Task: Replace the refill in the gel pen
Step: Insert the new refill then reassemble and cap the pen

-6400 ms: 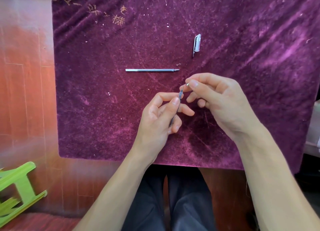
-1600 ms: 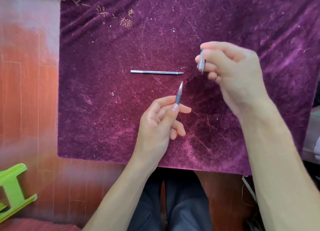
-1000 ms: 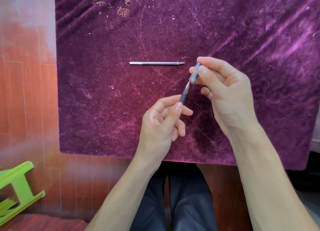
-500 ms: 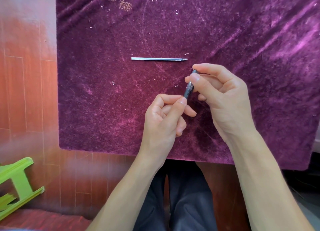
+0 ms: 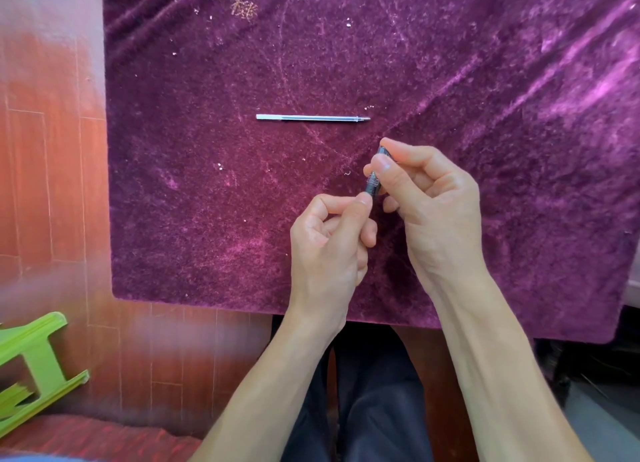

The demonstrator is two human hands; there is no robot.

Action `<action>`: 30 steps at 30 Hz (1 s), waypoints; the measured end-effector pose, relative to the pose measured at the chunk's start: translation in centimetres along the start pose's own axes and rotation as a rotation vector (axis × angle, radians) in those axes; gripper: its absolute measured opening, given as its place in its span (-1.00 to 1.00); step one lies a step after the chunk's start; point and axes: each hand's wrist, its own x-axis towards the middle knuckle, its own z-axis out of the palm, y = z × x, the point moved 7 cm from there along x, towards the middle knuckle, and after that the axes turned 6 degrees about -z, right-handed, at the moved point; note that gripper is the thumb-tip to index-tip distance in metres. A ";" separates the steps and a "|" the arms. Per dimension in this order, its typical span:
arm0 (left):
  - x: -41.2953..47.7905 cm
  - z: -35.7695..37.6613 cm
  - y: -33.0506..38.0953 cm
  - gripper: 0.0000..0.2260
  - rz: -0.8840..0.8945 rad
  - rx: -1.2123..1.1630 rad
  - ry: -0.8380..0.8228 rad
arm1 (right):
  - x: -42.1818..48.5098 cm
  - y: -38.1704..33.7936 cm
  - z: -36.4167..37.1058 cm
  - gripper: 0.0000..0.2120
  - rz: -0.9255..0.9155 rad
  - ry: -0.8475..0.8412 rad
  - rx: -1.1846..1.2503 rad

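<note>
Both hands meet over a purple velvet cloth [image 5: 207, 202] covering the worktop. The left hand [image 5: 325, 247] pinches the lower barrel of the gel pen [image 5: 374, 184]; the right hand [image 5: 433, 205] pinches its cap end. A loose refill [image 5: 311, 118] lies apart, farther away. Judged step — capping the reassembled pen. Next move calls for a straight push until the cap seats.

Bright daylight sheen on velvet cloth [image 5: 519, 81]; blurred left edges.

Cap [image 5: 382, 152] now pushed onto pen [image 5: 373, 187] (previously lying on cloth).
</note>
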 end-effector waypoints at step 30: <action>4.6 -0.5 12.3 -0.79 0.739 1.285 0.299 | 0.0 -0.6 -6.8 -0.86 0.019 0.225 -0.465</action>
